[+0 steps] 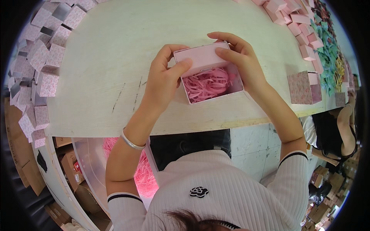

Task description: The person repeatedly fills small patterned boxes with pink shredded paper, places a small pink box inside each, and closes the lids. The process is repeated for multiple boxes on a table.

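Observation:
Between my hands is a small floral cardboard box [213, 94] with a clump of pink shredded paper [205, 83] inside. A plain pale-pink box piece [201, 59] covers the box's far half. My left hand [169, 69] grips the left end of that piece, thumb on its top face. At the right end, my right hand [241, 56] has its thumb on the pink piece and its index finger raised beyond the far edge. The right palm lies along the box's right side. How deep the pink piece sits in the box is hidden.
Stacked floral boxes [47, 55] line the table's left side. Pale-pink boxes [306, 29] and green wrapped items [325, 55] lie at right, near a single floral box [304, 87]. A bin of pink paper shreds [146, 177] stands below the table [115, 43]. Another person [335, 130] is at far right.

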A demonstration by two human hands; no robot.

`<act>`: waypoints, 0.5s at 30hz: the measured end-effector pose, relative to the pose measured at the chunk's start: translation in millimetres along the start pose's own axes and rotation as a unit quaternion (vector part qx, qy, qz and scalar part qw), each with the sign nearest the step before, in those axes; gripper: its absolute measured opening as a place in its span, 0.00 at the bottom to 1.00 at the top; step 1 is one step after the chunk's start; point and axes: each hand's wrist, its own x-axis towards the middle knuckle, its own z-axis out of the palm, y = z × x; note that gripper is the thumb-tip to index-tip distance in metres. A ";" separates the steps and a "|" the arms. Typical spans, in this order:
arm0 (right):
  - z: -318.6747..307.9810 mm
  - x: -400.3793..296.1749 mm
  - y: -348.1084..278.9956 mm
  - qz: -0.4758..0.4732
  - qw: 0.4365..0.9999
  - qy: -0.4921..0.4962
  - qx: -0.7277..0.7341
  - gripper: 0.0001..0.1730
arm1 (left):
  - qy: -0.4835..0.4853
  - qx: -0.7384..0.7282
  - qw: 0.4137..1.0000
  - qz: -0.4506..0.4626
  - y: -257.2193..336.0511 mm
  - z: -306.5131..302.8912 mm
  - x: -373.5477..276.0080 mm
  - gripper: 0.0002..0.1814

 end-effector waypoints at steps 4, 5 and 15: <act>0.9 3.6 -2.3 0.037 0.999 0.006 0.027 0.17 | 0.023 -0.025 0.999 0.040 -11.1 2.9 5.3 0.12; -1.1 3.3 -0.6 0.041 0.999 0.007 0.031 0.16 | 0.026 -0.024 0.998 0.047 -10.4 3.4 5.4 0.11; -6.9 3.1 10.0 0.028 0.999 0.022 0.030 0.13 | 0.030 0.018 0.997 0.066 -19.0 6.5 16.4 0.12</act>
